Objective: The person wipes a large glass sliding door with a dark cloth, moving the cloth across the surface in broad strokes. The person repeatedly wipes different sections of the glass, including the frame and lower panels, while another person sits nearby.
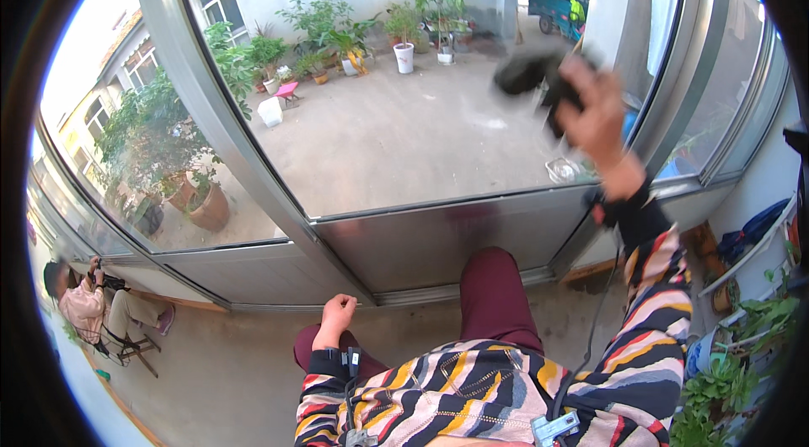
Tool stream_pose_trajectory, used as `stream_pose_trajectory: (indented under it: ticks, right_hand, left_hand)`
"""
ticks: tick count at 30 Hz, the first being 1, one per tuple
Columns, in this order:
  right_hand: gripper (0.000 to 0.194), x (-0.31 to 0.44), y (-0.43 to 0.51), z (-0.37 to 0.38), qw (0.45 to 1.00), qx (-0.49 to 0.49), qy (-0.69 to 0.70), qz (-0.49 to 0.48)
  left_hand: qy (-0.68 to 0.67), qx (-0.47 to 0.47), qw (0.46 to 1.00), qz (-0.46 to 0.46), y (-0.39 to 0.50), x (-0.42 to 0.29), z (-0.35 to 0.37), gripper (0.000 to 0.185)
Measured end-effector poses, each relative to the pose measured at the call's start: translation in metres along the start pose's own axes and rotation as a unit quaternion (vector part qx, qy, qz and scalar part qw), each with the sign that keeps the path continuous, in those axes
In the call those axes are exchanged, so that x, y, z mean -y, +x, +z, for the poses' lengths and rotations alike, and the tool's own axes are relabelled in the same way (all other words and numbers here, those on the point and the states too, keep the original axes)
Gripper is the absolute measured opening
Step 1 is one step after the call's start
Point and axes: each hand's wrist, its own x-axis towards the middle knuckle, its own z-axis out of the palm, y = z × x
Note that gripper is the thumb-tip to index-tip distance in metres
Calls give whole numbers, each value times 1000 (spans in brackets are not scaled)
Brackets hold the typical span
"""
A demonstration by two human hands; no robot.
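My right hand [591, 106] is raised against the upper right part of a large glass pane [404, 150], blurred by motion, and grips a dark cloth [528, 73]. Part of the cloth hangs out to the left of the fingers. Low near my left knee is my left hand [338, 313], its fingers curled together; whether a small thing is between the fingertips cannot be told. The pane sits in a metal frame [234, 118] above a grey metal lower panel [442, 245].
A person [85, 308] sits on a folding stool at the far left. Potted green plants [714, 390] and a rack stand close on my right. A cable runs along my right arm. Beyond the glass are a courtyard, potted plants [404, 55] and a blue cart [550, 8].
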Motion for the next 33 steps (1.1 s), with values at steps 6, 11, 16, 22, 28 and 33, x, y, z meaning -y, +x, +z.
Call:
stream_pose_trajectory:
  ticks: [6,11,16,22,28,33]
  right_hand:
    - [53,-113,122,-32,969,-150,-192,40]
    - [64,-100,32,-3,978,-97,-173,63]
    - [58,-104,-103,13,958,-157,-160,177]
    - [50,-80,-208,52,825,-236,0,514]
    - [54,15,-219,94,812,-233,77,529]
    - [57,144,-209,115,927,-46,109,357]
  left_hand:
    - [-6,-6,1000,14,1,2,2,33]
    - [-13,1,1000,8,2,4,1,32]
    - [-25,0,999,33,-4,-2,-3,31]
    - [-40,-7,998,46,-15,-20,-10,30]
    - [-27,-35,997,68,-22,-33,-10,34]
    - [-59,-11,998,31,-23,-44,-12,34]
